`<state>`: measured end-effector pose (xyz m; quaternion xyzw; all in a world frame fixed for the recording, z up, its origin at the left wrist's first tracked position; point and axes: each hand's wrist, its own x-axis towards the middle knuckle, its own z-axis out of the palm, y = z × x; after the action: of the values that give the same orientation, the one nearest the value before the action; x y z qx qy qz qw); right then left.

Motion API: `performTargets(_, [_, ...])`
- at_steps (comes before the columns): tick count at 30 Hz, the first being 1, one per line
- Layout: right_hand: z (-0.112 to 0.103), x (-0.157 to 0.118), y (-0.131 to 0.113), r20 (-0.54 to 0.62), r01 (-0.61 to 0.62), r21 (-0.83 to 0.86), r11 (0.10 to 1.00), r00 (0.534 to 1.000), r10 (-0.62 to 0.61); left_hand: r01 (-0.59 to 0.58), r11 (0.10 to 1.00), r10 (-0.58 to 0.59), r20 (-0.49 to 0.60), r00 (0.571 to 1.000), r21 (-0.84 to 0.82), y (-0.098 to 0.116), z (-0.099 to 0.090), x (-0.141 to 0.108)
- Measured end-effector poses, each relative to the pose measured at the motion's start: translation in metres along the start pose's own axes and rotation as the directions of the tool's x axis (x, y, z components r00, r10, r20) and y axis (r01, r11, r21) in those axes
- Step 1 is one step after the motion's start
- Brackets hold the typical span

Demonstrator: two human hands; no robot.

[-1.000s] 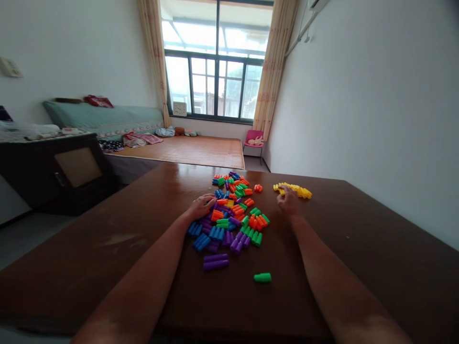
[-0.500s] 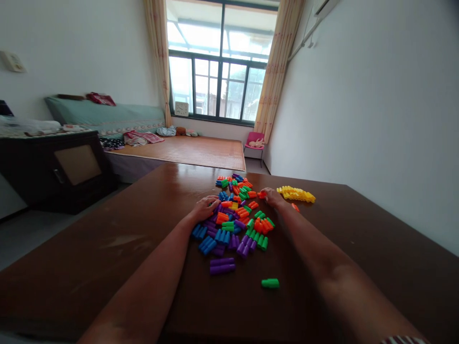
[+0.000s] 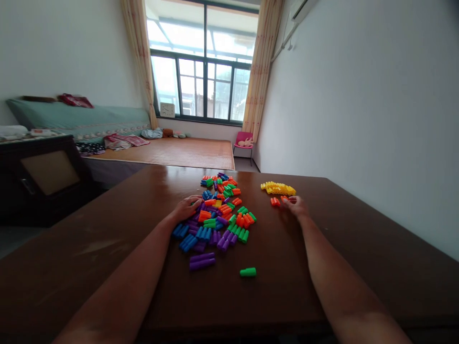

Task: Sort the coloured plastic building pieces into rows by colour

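A glossy dark brown table [image 3: 107, 239] spans the lower frame, paler with reflected light towards its upper left. Left of centre lies a loose heap [image 3: 214, 233] of blue, purple, green, orange and yellow pieces. Below it lie a purple pair [image 3: 202, 261] and a green piece [image 3: 248, 272]. Right of centre, a yellow cluster [image 3: 278, 188] lies just above an orange block [image 3: 275, 202].

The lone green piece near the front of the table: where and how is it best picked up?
I'd pinch the green piece from above, across its thicker right part, thumb and finger on its two long sides. It lies on its side, roughly left to right, with its narrower end to the left, towards the purple pieces.
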<state>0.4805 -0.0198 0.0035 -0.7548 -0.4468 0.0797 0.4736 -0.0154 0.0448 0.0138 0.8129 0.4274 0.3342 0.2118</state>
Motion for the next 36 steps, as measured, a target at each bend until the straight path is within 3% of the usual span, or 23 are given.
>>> performTargets(3, [0.009, -0.003, -0.008, -0.021, 0.085, -0.027, 0.996, 0.996, -0.085, 0.016, 1.0, -0.016, -0.004, 1.0, -0.02, 0.008, -0.003, -0.002])
performTargets(6, [0.02, -0.009, -0.024, -0.005, 0.174, -0.171, 0.97, 0.984, -0.177, 0.025, 0.999, -0.025, 0.003, 1.0, -0.042, 0.013, -0.005, -0.003])
performTargets(10, [0.025, -0.016, -0.031, 0.043, 0.203, -0.307, 0.93, 0.979, -0.199, 0.031, 0.998, -0.031, 0.003, 1.0, -0.053, 0.017, -0.006, -0.003])
performTargets(13, [0.02, -0.013, -0.027, 0.029, 0.173, -0.257, 0.951, 0.985, -0.171, 0.037, 0.997, -0.038, -0.005, 0.999, -0.06, 0.017, -0.006, -0.003])
performTargets(16, [0.012, -0.007, -0.019, 0.0, 0.171, -0.104, 0.98, 0.985, -0.172, 0.037, 0.997, -0.038, -0.011, 0.999, -0.062, 0.016, -0.005, -0.003])
performTargets(21, [0.012, -0.007, -0.007, 0.238, 0.303, 0.061, 0.951, 0.921, -0.309, 0.035, 0.998, -0.036, -0.019, 0.999, -0.055, 0.013, -0.004, -0.002])
performTargets(24, [0.021, -0.008, -0.007, 0.282, 0.33, 0.051, 0.943, 0.901, -0.331, 0.033, 0.998, -0.034, -0.014, 0.999, -0.053, 0.011, -0.004, -0.002])
performTargets(29, [0.034, -0.006, -0.017, 0.24, 0.369, -0.01, 0.929, 0.903, -0.356, 0.031, 0.998, -0.031, -0.002, 1.0, -0.051, 0.011, -0.004, -0.003])
performTargets(33, [0.033, -0.008, -0.018, 0.217, 0.392, -0.014, 0.92, 0.899, -0.38, 0.029, 0.999, -0.03, -0.007, 1.0, -0.046, 0.009, -0.004, -0.002])
performTargets(36, [0.029, -0.011, -0.017, 0.206, 0.466, -0.047, 0.884, 0.87, -0.448, 0.026, 0.999, -0.027, -0.005, 1.0, -0.043, 0.004, -0.003, -0.002])
